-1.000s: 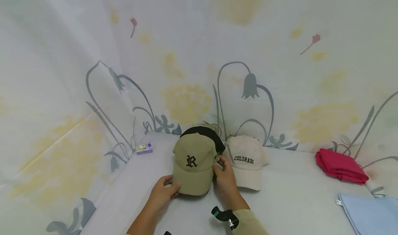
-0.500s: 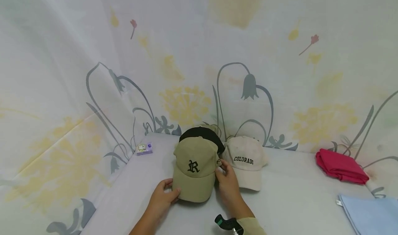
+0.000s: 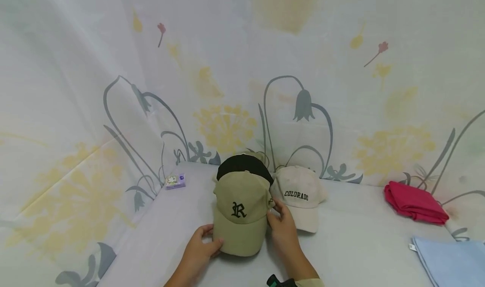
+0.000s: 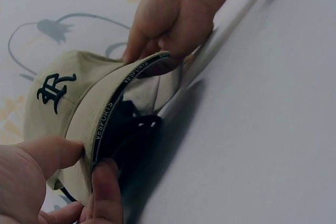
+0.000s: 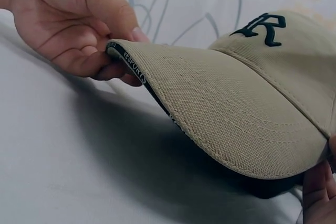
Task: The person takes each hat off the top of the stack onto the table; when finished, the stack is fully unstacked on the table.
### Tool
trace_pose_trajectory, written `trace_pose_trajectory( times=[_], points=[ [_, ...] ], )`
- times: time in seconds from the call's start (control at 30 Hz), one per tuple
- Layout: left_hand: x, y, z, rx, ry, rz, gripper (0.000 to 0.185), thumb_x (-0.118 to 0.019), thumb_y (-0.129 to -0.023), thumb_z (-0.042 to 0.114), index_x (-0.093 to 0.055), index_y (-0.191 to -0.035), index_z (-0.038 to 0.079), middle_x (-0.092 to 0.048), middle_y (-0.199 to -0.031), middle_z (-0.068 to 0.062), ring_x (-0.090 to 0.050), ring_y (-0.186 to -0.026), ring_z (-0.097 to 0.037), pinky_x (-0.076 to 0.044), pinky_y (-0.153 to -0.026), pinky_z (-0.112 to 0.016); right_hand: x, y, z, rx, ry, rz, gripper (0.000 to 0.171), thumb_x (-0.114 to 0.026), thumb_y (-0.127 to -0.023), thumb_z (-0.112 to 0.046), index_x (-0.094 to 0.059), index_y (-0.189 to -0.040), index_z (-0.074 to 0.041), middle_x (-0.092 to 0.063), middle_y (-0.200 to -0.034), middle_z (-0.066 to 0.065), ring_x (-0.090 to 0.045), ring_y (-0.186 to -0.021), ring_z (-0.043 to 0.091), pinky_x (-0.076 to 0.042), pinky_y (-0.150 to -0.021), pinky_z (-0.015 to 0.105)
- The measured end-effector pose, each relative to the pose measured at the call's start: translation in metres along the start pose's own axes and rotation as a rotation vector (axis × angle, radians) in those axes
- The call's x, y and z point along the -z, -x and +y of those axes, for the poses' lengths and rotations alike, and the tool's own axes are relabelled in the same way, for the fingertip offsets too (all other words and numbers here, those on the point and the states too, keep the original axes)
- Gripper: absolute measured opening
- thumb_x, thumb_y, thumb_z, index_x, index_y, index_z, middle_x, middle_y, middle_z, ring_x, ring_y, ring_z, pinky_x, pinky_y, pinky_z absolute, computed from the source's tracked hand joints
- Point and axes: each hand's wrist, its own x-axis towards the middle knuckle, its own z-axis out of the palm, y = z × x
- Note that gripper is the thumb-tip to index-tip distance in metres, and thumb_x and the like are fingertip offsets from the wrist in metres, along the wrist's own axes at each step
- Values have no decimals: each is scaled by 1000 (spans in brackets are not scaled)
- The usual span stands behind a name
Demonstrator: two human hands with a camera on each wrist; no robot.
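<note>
While both hands hold the khaki cap [image 3: 240, 213] by its brim, the cap sits lifted off the counter [image 3: 356, 245] at centre, in front of a black cap [image 3: 242, 165]. The left hand [image 3: 201, 250] pinches the brim's left edge between thumb and fingers; the right hand [image 3: 283, 230] pinches the right edge. A slack pinch on either side could let the brim tip and drop. Swinging right, the cap might knock the cream Colorado cap [image 3: 301, 196] just beside it.
</note>
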Motion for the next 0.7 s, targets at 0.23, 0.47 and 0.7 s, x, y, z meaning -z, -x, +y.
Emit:
trace_pose_trajectory(
  times=[0.23, 0.47, 0.7],
  points=[
    [-6, 8, 0, 15, -62, -22, 72, -79, -93, 14, -39, -150, -8, -42, -149, -29, -66, -102, -19, -61, -86, -32, 11, 11, -4, 12, 5, 0, 50, -56, -107, -9, -43, -155, -7, -48, -153, 17, -52, -136, 29, -48, -95, 14],
    [-16, 15, 1, -26, -69, -58, 71, -77, -92, 11, -40, -148, -10, -46, -145, -29, -66, -94, -17, -61, -85, -31, 26, 21, -8, -18, 21, 25, 51, -56, -108, -11, -42, -157, -10, -46, -155, 16, -51, -138, 28, -48, -95, 14],
    [-27, 20, 6, -14, -126, -64, 69, -78, -92, 14, -42, -147, -8, -50, -142, -26, -65, -91, -17, -60, -83, -33, 38, 29, -12, -29, 23, 42, 51, -57, -107, -10, -42, -156, -9, -47, -155, 15, -45, -143, 26, -47, -97, 14]
  ],
)
